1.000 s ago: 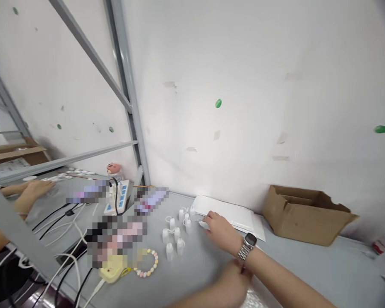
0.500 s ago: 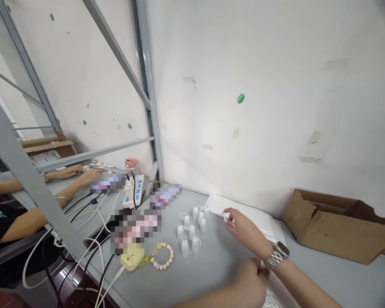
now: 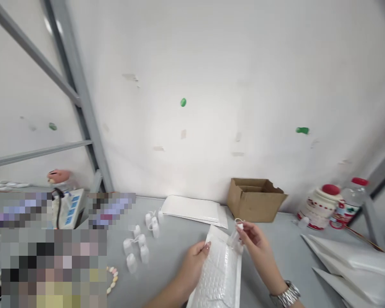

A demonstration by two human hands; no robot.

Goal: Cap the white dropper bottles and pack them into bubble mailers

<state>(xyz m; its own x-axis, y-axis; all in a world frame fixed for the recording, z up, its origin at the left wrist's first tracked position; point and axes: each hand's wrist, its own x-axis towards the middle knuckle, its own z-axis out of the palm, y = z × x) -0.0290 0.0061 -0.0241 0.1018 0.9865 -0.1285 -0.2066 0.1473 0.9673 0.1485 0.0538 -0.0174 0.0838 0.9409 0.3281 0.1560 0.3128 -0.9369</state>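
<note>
L grip (image 3: 195, 256) clenched on bubble mailer (image 3: 220, 273) | R grip (image 3: 255, 239) pinching small bottle (image 3: 235, 238) at mailer mouth | I see more bottles (image 3: 141, 244) on desk (image 3: 276, 256)

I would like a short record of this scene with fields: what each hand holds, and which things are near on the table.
left hand: holds the white bubble mailer by its upper left edge
right hand: pinches a small clear bottle at the mailer's open top
wrist: metal watch on the right arm
small white bottles: a loose group standing on the grey table, left of the hands
flat mailers: a stack lying by the wall
cardboard box: open, right of that stack
red-lidded jar: far right, beside a red-capped bottle
</note>
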